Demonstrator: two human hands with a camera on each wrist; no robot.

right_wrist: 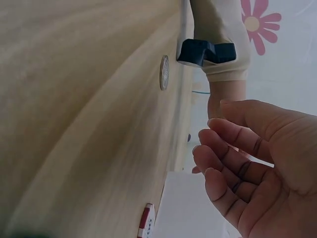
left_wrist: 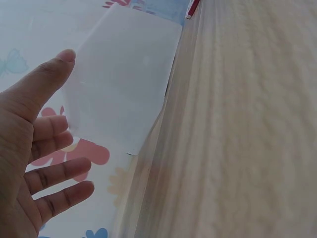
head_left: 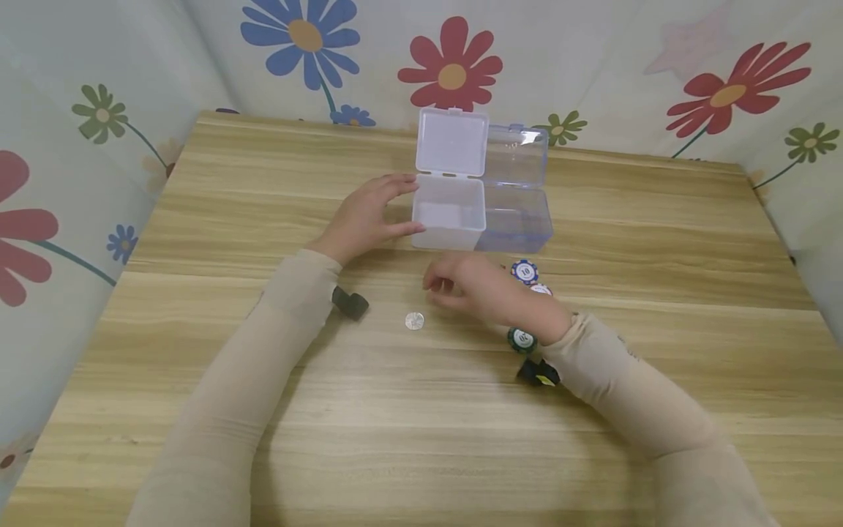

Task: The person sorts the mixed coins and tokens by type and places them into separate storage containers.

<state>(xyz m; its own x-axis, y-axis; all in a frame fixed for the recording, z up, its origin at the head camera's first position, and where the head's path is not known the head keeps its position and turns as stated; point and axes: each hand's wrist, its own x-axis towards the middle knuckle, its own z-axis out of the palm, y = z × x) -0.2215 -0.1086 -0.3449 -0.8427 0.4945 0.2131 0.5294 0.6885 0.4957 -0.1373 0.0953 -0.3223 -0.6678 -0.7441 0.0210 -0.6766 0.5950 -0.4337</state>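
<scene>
A frosted white plastic box (head_left: 448, 240) with its lid raised stands toward the back of the table. My left hand (head_left: 369, 218) is at its left side, thumb and fingertips right at the rim. The left wrist view shows those fingers (left_wrist: 64, 171) fairly straight and spread beside the white wall. My right hand (head_left: 484, 288) hovers in front of the boxes, its fingers loosely curled with nothing between them. A silver coin (head_left: 414, 320) lies on the table just left of and nearer than that hand. The right wrist view shows the coin (right_wrist: 164, 73) flat on the wood.
Against the white box's right side stands a clear bluish box (head_left: 516, 233), also with its lid up. Poker chips lie partly behind my right forearm: a blue one (head_left: 525, 271), a red-and-white one (head_left: 541, 290) and a green one (head_left: 522, 339). A flowered curtain (head_left: 375, 44) borders the table.
</scene>
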